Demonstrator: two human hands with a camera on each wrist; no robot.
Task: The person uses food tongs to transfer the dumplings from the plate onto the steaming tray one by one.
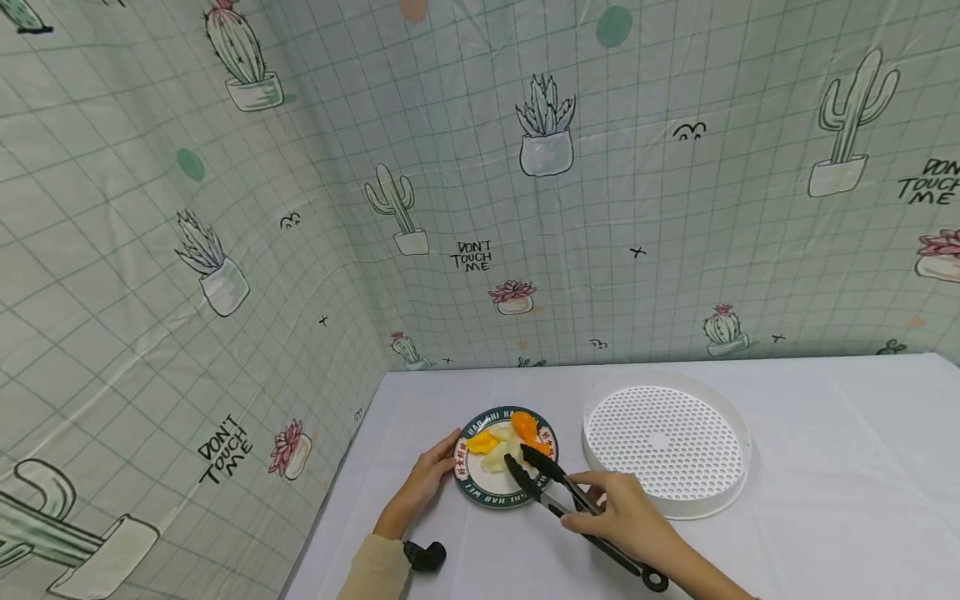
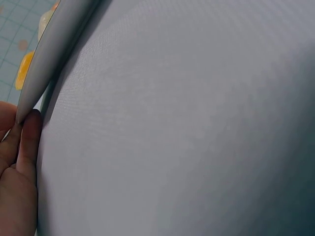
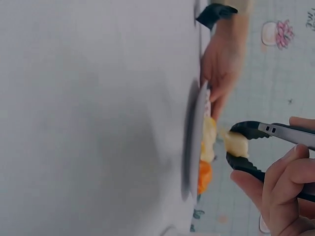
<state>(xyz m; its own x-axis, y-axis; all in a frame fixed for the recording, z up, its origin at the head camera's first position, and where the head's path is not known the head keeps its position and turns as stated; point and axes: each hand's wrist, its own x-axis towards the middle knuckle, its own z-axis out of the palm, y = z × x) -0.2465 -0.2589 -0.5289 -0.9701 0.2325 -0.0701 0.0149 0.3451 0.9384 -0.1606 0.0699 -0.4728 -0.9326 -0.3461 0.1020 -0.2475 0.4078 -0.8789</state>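
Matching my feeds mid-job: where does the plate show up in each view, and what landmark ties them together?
Head: the plate sits low in the picture, just right of centre.
Left wrist: the plate is at upper left, seen nearly edge-on.
Right wrist: the plate is right of centre, edge-on.
Shared landmark: the left hand, at the plate's rim.

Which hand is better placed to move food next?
Probably the right hand: its black-and-silver tongs hold a pale yellow chunk; the left hand grips the round green-rimmed plate.
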